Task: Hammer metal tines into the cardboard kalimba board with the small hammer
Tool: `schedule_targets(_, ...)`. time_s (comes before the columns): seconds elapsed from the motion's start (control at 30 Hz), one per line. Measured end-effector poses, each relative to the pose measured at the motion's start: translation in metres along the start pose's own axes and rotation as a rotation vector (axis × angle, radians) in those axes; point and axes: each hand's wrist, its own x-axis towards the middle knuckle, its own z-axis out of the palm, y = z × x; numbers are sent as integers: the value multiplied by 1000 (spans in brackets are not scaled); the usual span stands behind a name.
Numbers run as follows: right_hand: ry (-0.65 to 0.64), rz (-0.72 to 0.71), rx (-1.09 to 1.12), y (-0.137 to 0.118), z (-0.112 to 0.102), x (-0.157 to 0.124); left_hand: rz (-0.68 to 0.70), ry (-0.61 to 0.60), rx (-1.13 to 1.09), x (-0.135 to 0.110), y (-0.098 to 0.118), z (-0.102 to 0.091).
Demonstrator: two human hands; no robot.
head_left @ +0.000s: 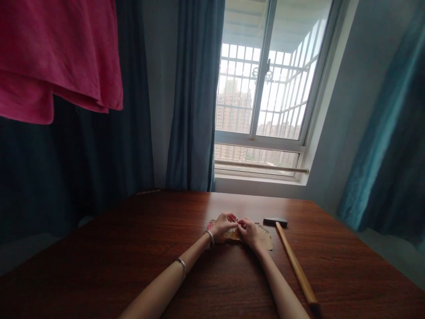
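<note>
- A view from the person's own head, looking down along two bare forearms that stretch out over a dark reddish-brown wooden table [99,266].
- The left hand [223,225] and the right hand [249,231] meet at the middle of the table, fingertips touching. Both are curled narrow and pinch the far edge of a tan sheet [265,241].
- The tan sheet lies flat on the table under and just right of the hands. Rows of small holes appear to dot its bare right part.
- A small reddish bit [236,220] shows between the fingertips; it is too small to tell what it is.
- The left arm wears a silver bracelet [210,236] at the wrist and a second bangle [181,262] further up the forearm.
- A hammer [292,257] lies just right of the sheet, untouched, with its dark head towards the window and its long wooden handle running back towards the person.
- A thin dark sliver [170,247] lies alone on the table, well left of the hands.
- As a judgement: the work is under way at the sheet's far edge. How much of the sheet is finished cannot be told, since the hands cover that part.
- Beyond the table, a barred window [262,88] shows pale daylight and tall buildings. It is flanked by blue-grey curtains [194,97], and a pink cloth [59,53] hangs at the upper left.
</note>
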Motion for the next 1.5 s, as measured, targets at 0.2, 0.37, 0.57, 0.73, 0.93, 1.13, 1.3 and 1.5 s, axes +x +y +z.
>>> schedule_targets(0.2, -4, 1, -9, 2, 0, 1, -44, -63, -101, 11, -9, 7)
schedule_targets(0.37, -12, 3, 1, 2, -1, 1, -58, -54, -129, 10, -17, 9)
schedule_targets(0.57, -2, 40, 2, -3, -2, -1, -73, -19, -125, 7, -16, 10)
schedule_targets(0.73, 7, 91, -35, -9, -2, -2, -64, -4, -126, 5, -11, 8)
schedule_targets(0.93, 10, 224, -150, -9, -35, -1, -118, 14, -131, 3, -5, 7)
schedule_targets(1.13, 33, 413, -677, -2, -91, -26, -142, 29, -143, 4, -10, 11)
schedule_targets(1.3, -55, 691, -920, 5, -116, -52, -134, 33, -102, 4, -10, 10)
schedule_targets(1.5, -208, 793, -819, 6, -129, -68, -140, 34, -159, 4, -11, 10)
